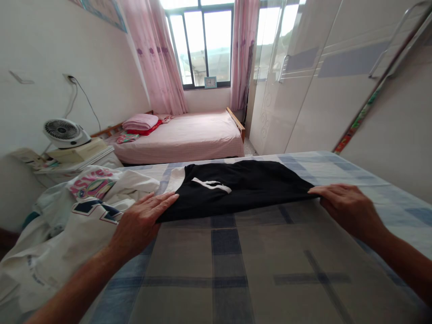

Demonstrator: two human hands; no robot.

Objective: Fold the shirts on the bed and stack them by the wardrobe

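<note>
A pair of black drawstring pants (pixel 256 184) lies folded into a long strip across the checked bed sheet. Its white cord (pixel 212 184) trails loosely on top, and a white patch shows at the left end. My left hand (pixel 141 220) holds the near left corner, fingers together over the fabric and thumb hidden. At the right end, my right hand (pixel 347 207) pinches the other corner between thumb and fingers. The near edge stretches fairly straight between both hands.
Heaped white printed clothes (pixel 84 220) lie left of my left forearm. Beyond the blue-and-white sheet (pixel 229 265) stands a pink-covered bed (pixel 195 135). A fan (pixel 64 132) sits on a cabinet at left; a white wardrobe (pixel 303 99) lines the right side.
</note>
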